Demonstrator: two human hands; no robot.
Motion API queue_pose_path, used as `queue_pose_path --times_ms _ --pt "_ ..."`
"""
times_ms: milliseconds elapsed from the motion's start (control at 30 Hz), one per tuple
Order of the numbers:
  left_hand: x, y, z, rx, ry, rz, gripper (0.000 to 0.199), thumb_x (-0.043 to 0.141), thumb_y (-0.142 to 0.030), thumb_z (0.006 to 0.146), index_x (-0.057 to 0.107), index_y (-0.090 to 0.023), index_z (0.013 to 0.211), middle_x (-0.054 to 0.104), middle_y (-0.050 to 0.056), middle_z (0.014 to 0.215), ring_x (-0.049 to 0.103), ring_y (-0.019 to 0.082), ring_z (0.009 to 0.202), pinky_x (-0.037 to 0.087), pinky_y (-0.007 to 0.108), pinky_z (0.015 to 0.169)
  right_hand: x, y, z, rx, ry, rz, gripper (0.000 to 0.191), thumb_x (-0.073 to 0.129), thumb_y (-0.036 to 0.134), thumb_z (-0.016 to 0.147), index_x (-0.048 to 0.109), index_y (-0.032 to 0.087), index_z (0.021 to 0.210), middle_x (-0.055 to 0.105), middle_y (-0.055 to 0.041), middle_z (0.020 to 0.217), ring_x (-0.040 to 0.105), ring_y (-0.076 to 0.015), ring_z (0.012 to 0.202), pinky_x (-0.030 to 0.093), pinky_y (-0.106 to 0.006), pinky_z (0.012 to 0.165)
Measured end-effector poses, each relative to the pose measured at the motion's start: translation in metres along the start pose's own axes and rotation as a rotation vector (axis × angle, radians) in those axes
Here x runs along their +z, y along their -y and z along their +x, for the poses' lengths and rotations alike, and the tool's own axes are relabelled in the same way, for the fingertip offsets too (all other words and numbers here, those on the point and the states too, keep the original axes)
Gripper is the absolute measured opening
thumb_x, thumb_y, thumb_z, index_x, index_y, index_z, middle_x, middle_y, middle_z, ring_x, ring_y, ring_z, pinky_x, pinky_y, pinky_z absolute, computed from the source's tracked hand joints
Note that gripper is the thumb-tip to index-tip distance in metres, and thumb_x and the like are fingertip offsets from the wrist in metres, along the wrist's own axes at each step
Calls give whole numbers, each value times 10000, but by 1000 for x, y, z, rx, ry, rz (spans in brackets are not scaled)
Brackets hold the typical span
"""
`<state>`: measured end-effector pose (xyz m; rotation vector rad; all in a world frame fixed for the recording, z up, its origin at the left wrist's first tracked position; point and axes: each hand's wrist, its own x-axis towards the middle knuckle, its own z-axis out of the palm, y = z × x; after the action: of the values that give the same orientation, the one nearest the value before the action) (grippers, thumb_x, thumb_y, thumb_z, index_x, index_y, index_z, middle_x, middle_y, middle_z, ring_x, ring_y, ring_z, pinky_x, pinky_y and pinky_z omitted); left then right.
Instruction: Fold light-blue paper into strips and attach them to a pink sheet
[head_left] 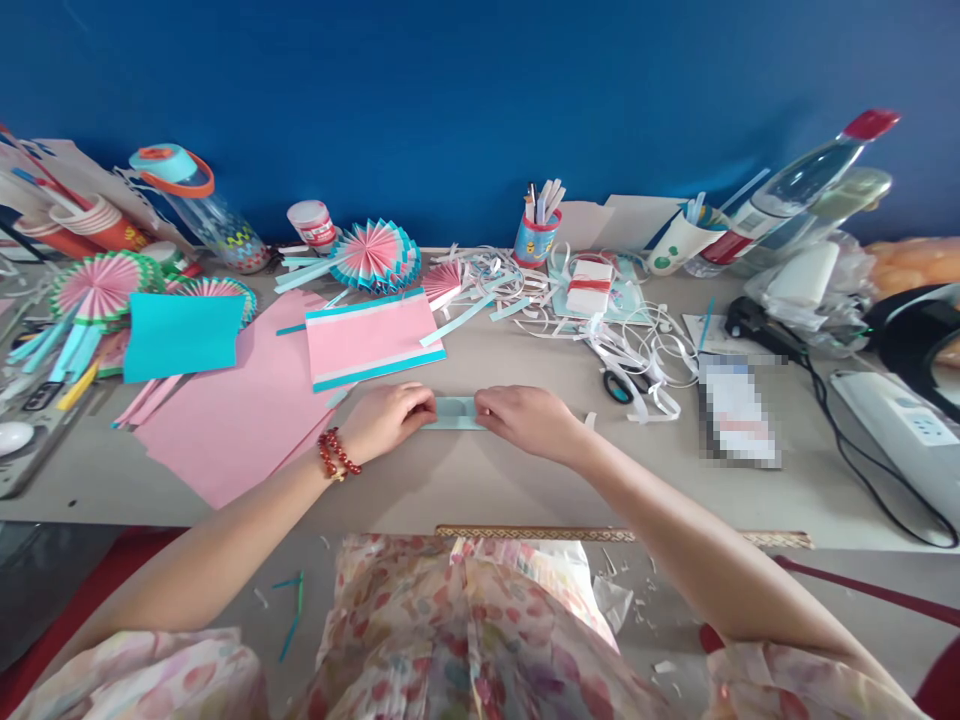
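Observation:
Between my two hands a pale blue strip of folded paper point(456, 412) lies near the middle of the table. My left hand point(386, 415), with a red bead bracelet point(337, 455) at the wrist, is closed on the strip's left end. The fingers of my right hand point(525, 415) pinch its right end. Just behind my left hand is a pink paper sheet with blue and white bands point(371, 340). Large pink paper point(232, 410) and a teal sheet point(181, 335) lie to the left. Pleated paper rosettes point(375, 255) rest farther back.
White paper strips point(652, 345) tangle around black-handled scissors point(617, 387) at right. A pen cup point(537, 240), a paper cup point(682, 240) and a bottle point(795, 190) stand along the blue wall. A power strip point(900, 420) and cable are far right; a patterned strip point(622, 537) edges the table.

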<state>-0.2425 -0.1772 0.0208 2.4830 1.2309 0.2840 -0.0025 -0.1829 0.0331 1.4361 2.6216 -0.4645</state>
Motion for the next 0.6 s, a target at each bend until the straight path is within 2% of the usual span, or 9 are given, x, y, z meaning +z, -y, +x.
queue_pose_path --times_ms 600 --pt "10 7 -2 42 -9 35 188 496 -309 968 623 -217 863 660 -6 824 593 152 711 364 269 652 1 -5 7 -13 28 71 160 480 292 970 619 218 943 704 -31 1008 643 -166 879 361 -234 664"
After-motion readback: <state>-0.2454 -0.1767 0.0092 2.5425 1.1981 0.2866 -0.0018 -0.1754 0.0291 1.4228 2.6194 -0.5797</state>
